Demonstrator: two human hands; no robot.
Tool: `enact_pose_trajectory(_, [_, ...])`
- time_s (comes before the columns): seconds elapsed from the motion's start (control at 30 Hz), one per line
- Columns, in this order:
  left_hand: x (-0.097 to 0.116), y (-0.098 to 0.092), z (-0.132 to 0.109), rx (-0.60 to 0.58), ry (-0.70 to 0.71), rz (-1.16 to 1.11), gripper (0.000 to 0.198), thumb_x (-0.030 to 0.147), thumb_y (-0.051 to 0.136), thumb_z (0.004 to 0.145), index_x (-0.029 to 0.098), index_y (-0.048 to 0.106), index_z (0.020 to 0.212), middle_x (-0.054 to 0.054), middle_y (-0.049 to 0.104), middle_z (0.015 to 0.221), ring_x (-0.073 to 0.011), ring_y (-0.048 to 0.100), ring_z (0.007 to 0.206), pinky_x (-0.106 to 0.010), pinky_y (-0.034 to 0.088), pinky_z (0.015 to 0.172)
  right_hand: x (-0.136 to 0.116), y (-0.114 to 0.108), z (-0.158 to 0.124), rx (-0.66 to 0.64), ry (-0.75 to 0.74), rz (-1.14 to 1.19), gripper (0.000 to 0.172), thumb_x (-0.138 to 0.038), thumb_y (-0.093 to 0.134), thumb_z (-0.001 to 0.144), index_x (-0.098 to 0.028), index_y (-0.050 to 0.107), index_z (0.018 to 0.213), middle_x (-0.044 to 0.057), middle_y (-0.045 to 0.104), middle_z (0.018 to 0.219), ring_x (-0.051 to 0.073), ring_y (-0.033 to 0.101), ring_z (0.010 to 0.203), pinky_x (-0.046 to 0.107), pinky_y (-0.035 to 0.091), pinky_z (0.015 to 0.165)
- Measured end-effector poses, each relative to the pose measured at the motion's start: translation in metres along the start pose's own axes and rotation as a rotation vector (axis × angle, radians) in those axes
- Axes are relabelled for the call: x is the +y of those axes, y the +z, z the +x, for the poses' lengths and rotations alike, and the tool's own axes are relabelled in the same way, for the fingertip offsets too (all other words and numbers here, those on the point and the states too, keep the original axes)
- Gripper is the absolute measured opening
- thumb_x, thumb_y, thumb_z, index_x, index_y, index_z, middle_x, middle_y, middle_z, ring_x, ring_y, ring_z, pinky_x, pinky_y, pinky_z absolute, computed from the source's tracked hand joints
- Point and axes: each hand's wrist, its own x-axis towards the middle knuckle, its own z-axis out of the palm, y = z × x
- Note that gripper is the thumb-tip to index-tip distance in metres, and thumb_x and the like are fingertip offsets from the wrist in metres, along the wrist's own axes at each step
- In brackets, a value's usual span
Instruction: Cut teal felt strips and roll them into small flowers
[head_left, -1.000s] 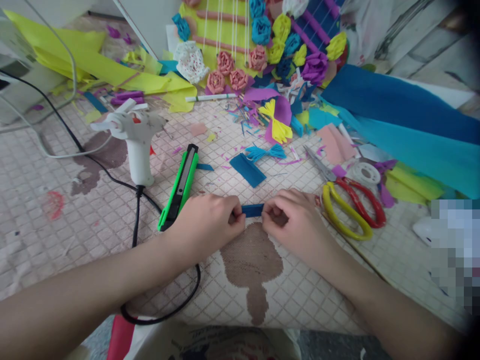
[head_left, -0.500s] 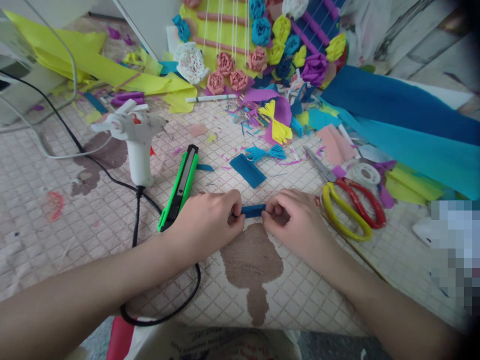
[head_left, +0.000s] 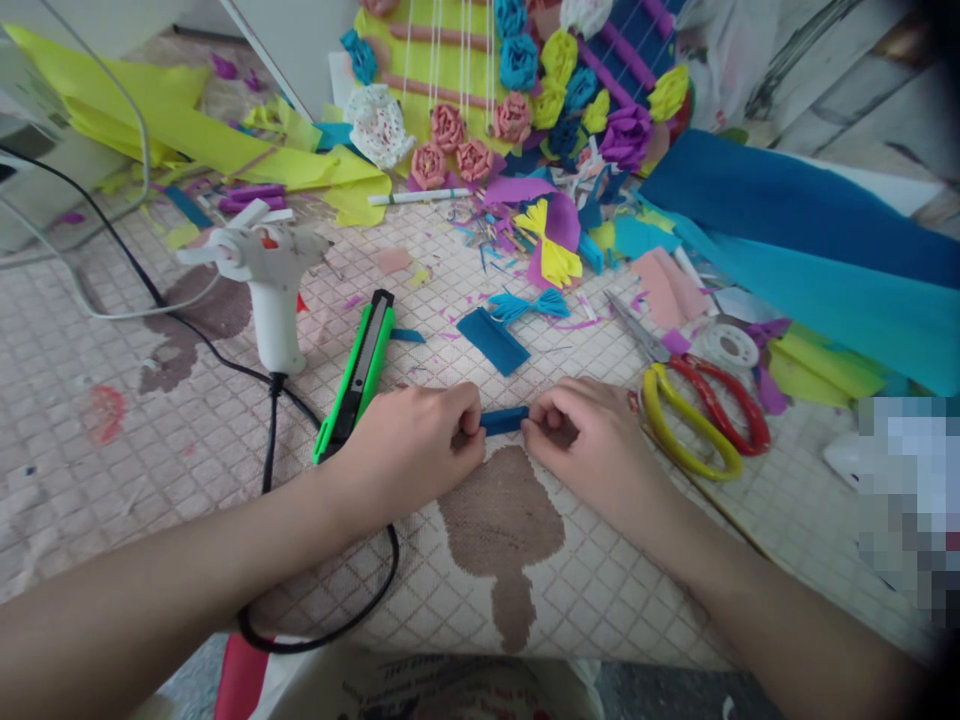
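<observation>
A narrow strip of dark blue crepe paper (head_left: pixel 504 420) is stretched between my two hands, low over the tablecloth. My left hand (head_left: pixel 427 430) pinches its left end, and my right hand (head_left: pixel 592 435) pinches the right end; the fingertips cover both ends. Just beyond lies a flat dark blue paper piece (head_left: pixel 493 340), touching a light blue paper bow (head_left: pixel 530 305). Beside my left hand rests a green box cutter (head_left: pixel 358 370). Scissors (head_left: pixel 694 405) with yellow and red handles lie right of my right hand.
A white glue gun (head_left: pixel 277 290) stands at left, its black cord (head_left: pixel 394 570) looping past my left forearm. Behind are paper scraps, a yellow bow (head_left: pixel 551 245) and a panel with paper roses (head_left: pixel 450 130). Blue crepe sheets (head_left: pixel 810 220) and a tape roll (head_left: pixel 731 347) are at right.
Almost nothing differs. The view has shifted very slightly, and both hands keep the same pinch on the blue strip.
</observation>
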Motion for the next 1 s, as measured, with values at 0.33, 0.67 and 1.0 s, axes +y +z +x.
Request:
enact_pose_trajectory(0.33, [-0.001,0.001,0.000,0.008,0.016,0.007,0.009,0.022,0.051,0.074,0.018,0.058,0.070,0.002,0.056,0.052,-0.0111,0.048,0.046,-0.023,0.029,0.047,-0.002,-0.014,-0.008,0.087,-0.172,0.082,0.010,-0.015,0.054,0.081,-0.019,0.059,0.074,0.001,0.058,0.067,0.016,0.052,0.070,0.033,0.038,0.070])
enact_pose_trajectory(0.67, [-0.001,-0.001,0.001,-0.032,-0.009,-0.046,0.009,0.022,0.050,0.073,0.018,0.057,0.069,0.003,0.053,0.052,-0.0121,0.047,0.047,-0.024,0.030,0.048,-0.004,-0.009,-0.017,-0.125,-0.361,-0.116,0.019,-0.021,0.051,0.090,-0.022,0.069,0.098,0.001,0.056,0.069,0.018,0.045,0.073,0.038,0.024,0.070])
enact_pose_trajectory(1.0, [-0.001,0.000,0.001,-0.034,-0.007,-0.059,0.008,0.021,0.050,0.072,0.018,0.057,0.068,0.003,0.052,0.053,-0.0113,0.045,0.047,-0.024,0.029,0.049,-0.002,-0.008,-0.018,-0.115,-0.299,-0.093,0.021,-0.023,0.052,0.090,-0.023,0.070,0.099,0.000,0.053,0.066,0.017,0.044,0.072,0.038,0.023,0.072])
